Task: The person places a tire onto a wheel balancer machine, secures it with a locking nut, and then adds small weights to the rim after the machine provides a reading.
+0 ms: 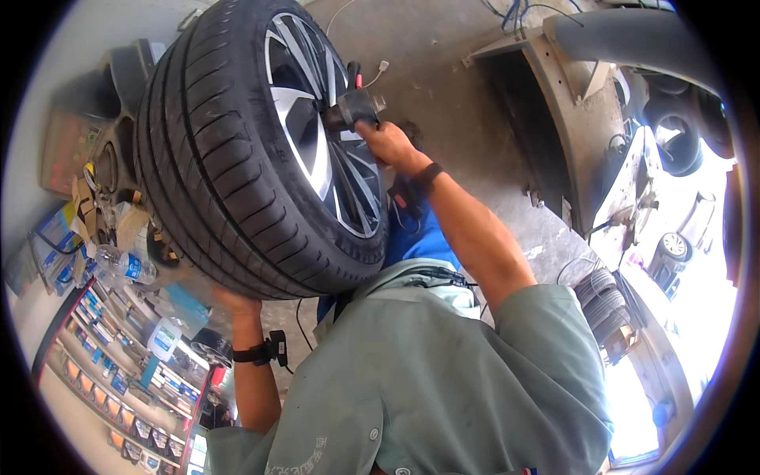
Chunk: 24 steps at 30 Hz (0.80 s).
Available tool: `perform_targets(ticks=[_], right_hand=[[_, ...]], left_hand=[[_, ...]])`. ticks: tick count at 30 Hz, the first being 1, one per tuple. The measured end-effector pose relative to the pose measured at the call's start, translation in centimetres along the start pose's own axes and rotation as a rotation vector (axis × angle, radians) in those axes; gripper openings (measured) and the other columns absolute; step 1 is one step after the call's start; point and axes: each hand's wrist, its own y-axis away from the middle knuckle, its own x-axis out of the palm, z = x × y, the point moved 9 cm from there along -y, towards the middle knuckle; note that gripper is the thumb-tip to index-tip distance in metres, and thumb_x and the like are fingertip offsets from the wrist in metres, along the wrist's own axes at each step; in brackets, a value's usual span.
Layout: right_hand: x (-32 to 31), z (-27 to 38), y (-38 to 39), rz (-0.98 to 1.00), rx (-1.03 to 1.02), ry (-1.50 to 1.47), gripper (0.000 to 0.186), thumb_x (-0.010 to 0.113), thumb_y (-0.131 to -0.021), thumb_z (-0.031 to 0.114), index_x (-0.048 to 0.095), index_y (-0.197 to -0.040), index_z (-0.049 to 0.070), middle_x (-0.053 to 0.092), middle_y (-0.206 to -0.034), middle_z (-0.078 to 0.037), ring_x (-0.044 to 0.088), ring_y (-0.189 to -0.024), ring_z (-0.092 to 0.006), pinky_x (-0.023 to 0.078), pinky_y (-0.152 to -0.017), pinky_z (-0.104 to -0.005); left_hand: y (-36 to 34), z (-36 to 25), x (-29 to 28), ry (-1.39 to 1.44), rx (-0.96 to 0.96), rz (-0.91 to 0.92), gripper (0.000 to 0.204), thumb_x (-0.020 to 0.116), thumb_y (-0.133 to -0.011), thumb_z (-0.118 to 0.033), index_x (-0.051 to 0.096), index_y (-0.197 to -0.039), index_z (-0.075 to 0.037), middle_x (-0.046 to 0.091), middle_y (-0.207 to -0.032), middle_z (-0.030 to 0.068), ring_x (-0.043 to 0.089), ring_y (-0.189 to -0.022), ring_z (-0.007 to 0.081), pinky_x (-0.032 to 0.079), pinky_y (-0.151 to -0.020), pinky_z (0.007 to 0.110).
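A large black tyre [214,158] on a silver-and-black alloy rim [305,150] stands tilted before me, its rim facing right. My right hand [388,146] is closed round a dark power tool [348,112] with a short metal end, at the middle of the rim; its exact kind is unclear. My left hand [236,302] is at the near lower edge of the tyre, its fingers hidden behind the tread. A black band with a small box [269,348] sits on my left wrist. A black piece with red [407,199] shows below my right wrist.
A white cable plug [384,66] is beyond the rim. To the left are a clear plastic bottle [127,265], cardboard and shelves of boxed goods [119,380]. A large metal machine [546,119] stands at right, with stacked tyres [606,305] nearer me. A car [677,245] is outside.
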Motion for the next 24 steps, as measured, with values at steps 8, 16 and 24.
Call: perform_targets(ticks=[8,16,24], right_hand=[[4.4,-9.0,4.4,-0.002,0.155,-0.968,0.06,0.046,-0.094,0.059,0.061,-0.104,0.002,0.064,-0.095,-0.01,0.06,-0.085,-0.0207,0.047,-0.077,-0.0317],[8.2,-4.2,10.1,0.127,-0.107,-0.071,0.078,0.047,-0.094,0.059,0.046,-0.133,-0.009,0.059,-0.121,-0.029,0.055,-0.119,-0.0379,0.04,-0.101,-0.0376],[9.4,-4.1,10.8,0.017,-0.093,0.02,0.079,0.046,-0.094,0.055,0.042,-0.13,-0.015,0.054,-0.12,-0.04,0.052,-0.119,-0.0467,0.041,-0.102,-0.0437]], left_hand=[[0.5,-1.6,1.3,-0.054,-0.024,-0.117,0.056,0.034,-0.1,-0.038,0.041,-0.143,-0.003,0.047,-0.143,0.0121,0.047,-0.13,0.0297,0.038,-0.11,0.042],[1.7,-6.4,5.0,0.006,0.099,-0.282,0.049,0.032,-0.098,-0.029,0.051,-0.13,0.004,0.055,-0.132,0.0166,0.056,-0.119,0.0279,0.044,-0.103,0.037],[0.4,-5.0,3.9,-0.02,0.07,-0.282,0.051,0.028,-0.099,-0.032,0.05,-0.13,0.001,0.054,-0.135,0.0135,0.052,-0.124,0.0274,0.037,-0.108,0.037]])
